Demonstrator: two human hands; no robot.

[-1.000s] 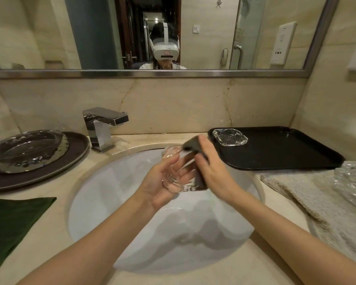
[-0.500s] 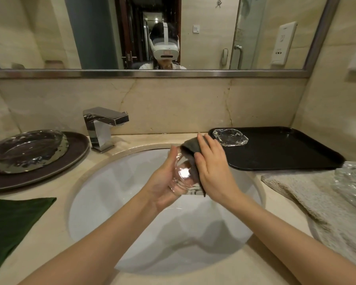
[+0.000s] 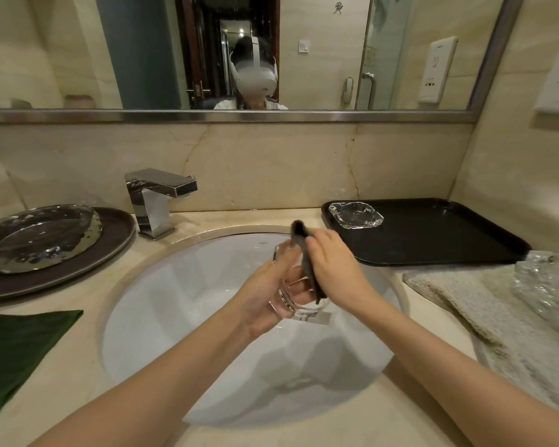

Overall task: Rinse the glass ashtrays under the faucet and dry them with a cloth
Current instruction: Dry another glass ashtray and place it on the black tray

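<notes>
Nearest the camera, both forearms reach forward over the front rim of the white sink basin [image 3: 181,317]; the basin below them holds nothing and gives open room on all sides of the hands.

Left of the basin, a dark green cloth [image 3: 17,346] lies flat on the counter at the frame edge. Right of it, a beige towel [image 3: 484,321] covers the counter up to the basin rim, with a stack of glassware [image 3: 549,285] on its far right part, cut by the frame edge.

Above the basin centre, the left hand [image 3: 265,301] grips a glass ashtray [image 3: 296,304] held on edge, fingers curled behind it. The right hand [image 3: 333,269] grips a dark cloth [image 3: 305,253] and presses it against the ashtray's face, fingers bent over the cloth.

Farther back, a black tray [image 3: 439,233] sits right of the basin, its near edge just beside the towel; a second glass ashtray [image 3: 355,215] rests in its far left corner. A chrome faucet [image 3: 157,201] stands behind the basin's left rim. A glass dish [image 3: 36,237] on a dark plate [image 3: 117,237] sits at far left.
</notes>
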